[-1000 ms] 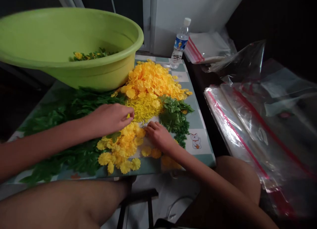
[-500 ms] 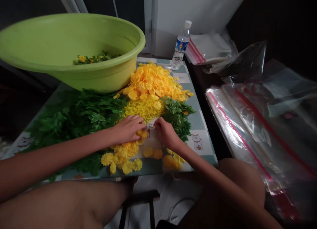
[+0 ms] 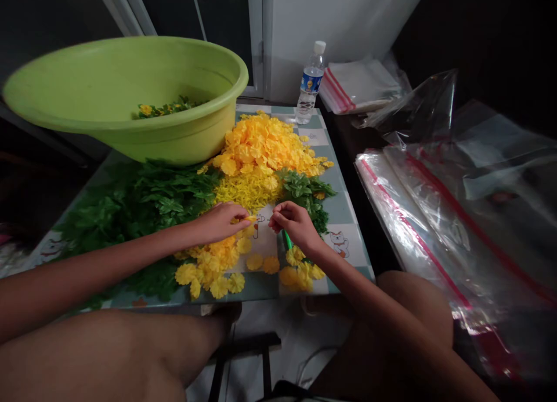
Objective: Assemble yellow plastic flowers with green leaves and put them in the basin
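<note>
Since the earlier frame, your hands have drawn closer together and lifted off the tabletop. Your left fingers pinch a small yellow petal at the tips; your right hand is curled closed on a thin green stem. Loose yellow flowers lie just below your hands, a heap of yellow petals lies beyond them, and artificial green leaves lie left of your left fingers.

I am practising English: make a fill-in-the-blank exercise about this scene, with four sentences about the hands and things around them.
1. The left hand pinches a small ____ piece.
2. The right hand holds a thin ____ stem.
3. The clear plastic bags have ____ seal strips.
4. A printed ____ decorates the table cover.

Missing words: yellow, green, red, cat.
</note>
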Demonstrator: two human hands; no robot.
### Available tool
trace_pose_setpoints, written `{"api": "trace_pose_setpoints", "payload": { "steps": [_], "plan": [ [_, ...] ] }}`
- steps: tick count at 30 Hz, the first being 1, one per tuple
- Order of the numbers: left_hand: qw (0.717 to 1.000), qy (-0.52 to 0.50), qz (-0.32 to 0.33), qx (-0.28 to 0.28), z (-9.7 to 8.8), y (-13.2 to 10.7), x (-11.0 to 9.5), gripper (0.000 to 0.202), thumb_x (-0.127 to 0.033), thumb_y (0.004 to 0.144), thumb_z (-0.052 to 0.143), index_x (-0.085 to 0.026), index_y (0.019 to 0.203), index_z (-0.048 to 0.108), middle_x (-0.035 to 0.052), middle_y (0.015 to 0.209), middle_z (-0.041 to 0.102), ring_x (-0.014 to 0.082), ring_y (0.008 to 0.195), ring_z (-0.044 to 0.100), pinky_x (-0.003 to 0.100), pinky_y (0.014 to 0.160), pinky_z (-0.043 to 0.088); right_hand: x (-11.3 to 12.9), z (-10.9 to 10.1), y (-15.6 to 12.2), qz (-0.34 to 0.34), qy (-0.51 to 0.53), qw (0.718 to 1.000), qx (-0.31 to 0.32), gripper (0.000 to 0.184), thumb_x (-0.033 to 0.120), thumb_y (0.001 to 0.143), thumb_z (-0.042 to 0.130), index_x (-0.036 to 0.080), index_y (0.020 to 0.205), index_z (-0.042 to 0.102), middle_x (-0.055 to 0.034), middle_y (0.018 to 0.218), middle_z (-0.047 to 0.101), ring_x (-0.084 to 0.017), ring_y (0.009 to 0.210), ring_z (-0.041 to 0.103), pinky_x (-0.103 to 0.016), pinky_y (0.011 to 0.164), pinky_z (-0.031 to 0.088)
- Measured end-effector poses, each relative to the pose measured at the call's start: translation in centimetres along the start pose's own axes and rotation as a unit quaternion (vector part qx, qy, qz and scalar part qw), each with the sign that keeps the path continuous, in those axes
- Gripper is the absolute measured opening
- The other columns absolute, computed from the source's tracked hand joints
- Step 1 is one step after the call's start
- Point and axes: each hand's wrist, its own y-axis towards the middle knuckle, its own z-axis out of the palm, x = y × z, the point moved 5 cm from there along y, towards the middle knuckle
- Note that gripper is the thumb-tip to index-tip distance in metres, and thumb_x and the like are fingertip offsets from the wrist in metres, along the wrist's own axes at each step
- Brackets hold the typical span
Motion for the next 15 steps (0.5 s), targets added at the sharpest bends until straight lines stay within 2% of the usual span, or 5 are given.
{"api": "trace_pose_setpoints", "payload": {
  "steps": [6, 9, 12, 15],
  "plan": [
    [0.992, -0.112, -0.055, -0.007, -0.8, -1.1, -1.2, 0.032, -0.039, 0.084, 0.042, -0.015, 0.075, 0.062, 0.0026, 0.071, 0.065, 0.0158, 0.066, 0.056, 0.025, 0.061, 0.044, 2.0, 0.8, -1.5, 0.007, 0.076, 0.997, 0.028, 0.015, 0.028, 0.078, 0.057, 0.021, 0.08, 0.044, 0.0, 0.069, 0.065, -0.012, 0.064, 0.063, -0.03, 0.068, 0.052],
    [0.976, -0.198, -0.089, 0.002, -0.6, -2.4, -2.5, 0.03, -0.038, 0.084, 0.044, -0.016, 0.073, 0.06, 0.003, 0.071, 0.065, 0.0149, 0.065, 0.058, 0.026, 0.061, 0.046, 3.2, 1.1, -2.7, -0.018, 0.112, 0.993, 0.028, 0.015, 0.026, 0.08, 0.057, 0.022, 0.08, 0.042, 0.001, 0.071, 0.065, -0.011, 0.063, 0.062, -0.029, 0.067, 0.052],
    [0.92, -0.363, -0.145, 0.002, 0.4, -3.4, -3.4, 0.022, -0.033, 0.081, 0.052, -0.015, 0.071, 0.057, 0.0023, 0.068, 0.062, 0.013, 0.062, 0.057, 0.026, 0.06, 0.048, 3.9, 1.3, -3.7, -0.041, 0.115, 0.992, 0.02, 0.015, 0.026, 0.082, 0.055, 0.022, 0.081, 0.041, 0.0015, 0.073, 0.065, -0.011, 0.063, 0.062, -0.028, 0.065, 0.051],
    [0.877, -0.448, -0.177, -0.007, 1.6, -3.6, -3.9, 0.015, -0.024, 0.084, 0.048, -0.015, 0.078, 0.058, 0.0055, 0.072, 0.064, 0.0138, 0.067, 0.061, 0.029, 0.067, 0.052, 3.4, 1.6, -3.9, -0.037, 0.089, 0.995, 0.018, 0.014, 0.024, 0.083, 0.053, 0.022, 0.081, 0.04, 0.0019, 0.073, 0.063, -0.011, 0.063, 0.062, -0.028, 0.064, 0.05]
  ]
}}
